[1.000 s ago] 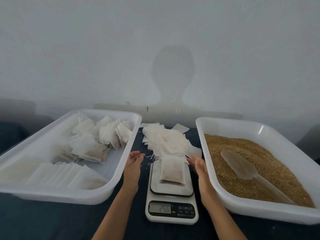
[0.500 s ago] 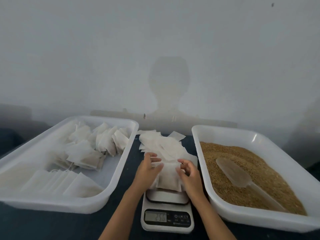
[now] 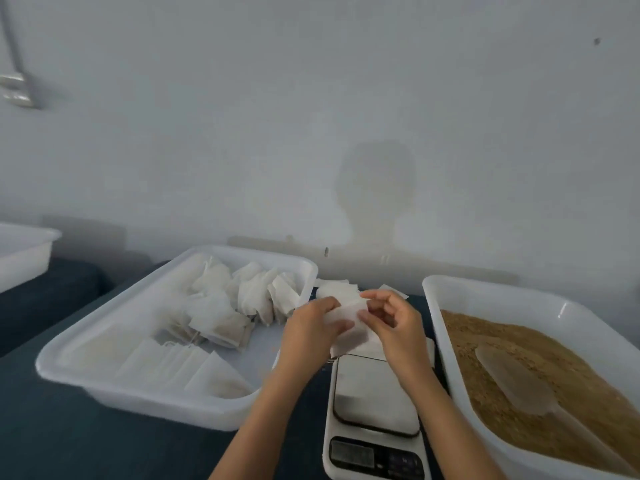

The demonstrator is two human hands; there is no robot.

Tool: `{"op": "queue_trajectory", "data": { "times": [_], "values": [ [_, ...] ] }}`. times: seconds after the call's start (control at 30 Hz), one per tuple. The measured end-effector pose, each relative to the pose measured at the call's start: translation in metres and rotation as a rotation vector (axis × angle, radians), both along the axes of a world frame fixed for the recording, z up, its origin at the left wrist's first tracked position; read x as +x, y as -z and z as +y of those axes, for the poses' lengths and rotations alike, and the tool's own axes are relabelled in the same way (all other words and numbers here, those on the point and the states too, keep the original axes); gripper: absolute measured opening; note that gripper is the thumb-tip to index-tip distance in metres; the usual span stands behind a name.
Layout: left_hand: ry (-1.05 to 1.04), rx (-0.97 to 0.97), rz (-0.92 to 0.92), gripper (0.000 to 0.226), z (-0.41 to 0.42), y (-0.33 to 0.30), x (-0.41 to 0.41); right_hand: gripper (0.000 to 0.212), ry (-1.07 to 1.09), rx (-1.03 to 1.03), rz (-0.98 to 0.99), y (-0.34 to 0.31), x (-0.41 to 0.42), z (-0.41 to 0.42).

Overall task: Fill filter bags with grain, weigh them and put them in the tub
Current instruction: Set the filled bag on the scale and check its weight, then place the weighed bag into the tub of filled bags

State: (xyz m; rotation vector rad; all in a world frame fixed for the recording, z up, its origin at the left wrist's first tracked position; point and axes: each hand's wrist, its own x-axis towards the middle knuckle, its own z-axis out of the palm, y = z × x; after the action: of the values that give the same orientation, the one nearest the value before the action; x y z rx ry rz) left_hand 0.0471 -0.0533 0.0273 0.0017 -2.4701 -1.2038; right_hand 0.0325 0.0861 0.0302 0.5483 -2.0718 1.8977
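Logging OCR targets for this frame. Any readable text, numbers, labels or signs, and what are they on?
Nothing legible.
Scale display: digits too blurred to read.
Button markings beside the display: too small and blurred.
Tubs, filter bags, scoop and wall: no print visible.

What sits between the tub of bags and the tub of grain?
In the head view, the scale sits between the bag tub and grain tub, with both hands holding a filter bag above it.
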Motion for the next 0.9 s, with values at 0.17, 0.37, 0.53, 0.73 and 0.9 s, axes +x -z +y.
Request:
{"op": "queue_trajectory", "data": {
  "times": [0.17,0.37,0.53,0.73,0.9],
  "values": [
    [-0.102,-0.124,0.050,0.021,-0.053,-0.038,0.029,0.025,-0.143,0.111,0.025,-0.031,-0.003,-0.051],
    [-0.244,-0.132,-0.238,0.008,-0.128,-0.021,0.043,0.019,-0.257,0.554,0.020,-0.030,-0.003,-0.108],
    [-0.172,-0.186,-0.637,0.031,-0.143,0.009,0.041,0.026,-0.464,1.017,-0.019,-0.023,0.005,-0.132],
    [-0.027,-0.343,-0.807,0.029,-0.137,0.011,0.041,0.010,-0.541,1.623,-0.031,0.001,0.010,-0.163],
    [0.076,-0.289,-0.804,0.017,-0.144,0.013,0.041,0.031,-0.637,1.572,-0.299,0.012,0.005,-0.176]
  ]
}}
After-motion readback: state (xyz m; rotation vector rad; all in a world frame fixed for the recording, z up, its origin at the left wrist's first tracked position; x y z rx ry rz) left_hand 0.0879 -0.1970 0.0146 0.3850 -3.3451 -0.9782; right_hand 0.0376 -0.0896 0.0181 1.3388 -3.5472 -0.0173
